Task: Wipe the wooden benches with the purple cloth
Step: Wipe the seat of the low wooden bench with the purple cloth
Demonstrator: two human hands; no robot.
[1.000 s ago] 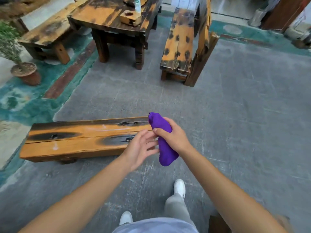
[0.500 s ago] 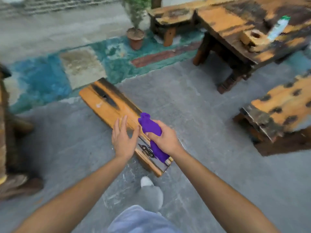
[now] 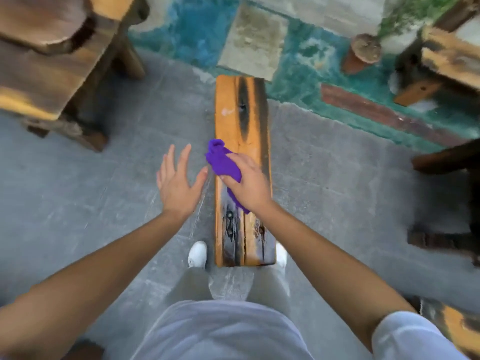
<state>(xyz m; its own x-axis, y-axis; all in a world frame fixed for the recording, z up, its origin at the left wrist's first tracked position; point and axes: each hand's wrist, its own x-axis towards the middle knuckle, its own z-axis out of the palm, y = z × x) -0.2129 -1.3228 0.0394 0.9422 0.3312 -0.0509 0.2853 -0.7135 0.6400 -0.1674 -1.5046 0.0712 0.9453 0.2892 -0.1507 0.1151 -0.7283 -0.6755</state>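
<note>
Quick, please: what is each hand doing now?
Left hand: open, empty, beside the bench.
Right hand: closed on the purple cloth, over the bench.

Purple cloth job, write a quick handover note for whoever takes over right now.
Right hand: shut on the purple cloth, over the middle of the small bench.
Left hand: open, empty, beside the bench's left edge, over the floor.
The person stands at the bench's near end, one shoe on each side.
Done: cannot tell; the near end looks shiny, possibly damp.
Left: the far half of this bench, then the other benches around it.
</note>
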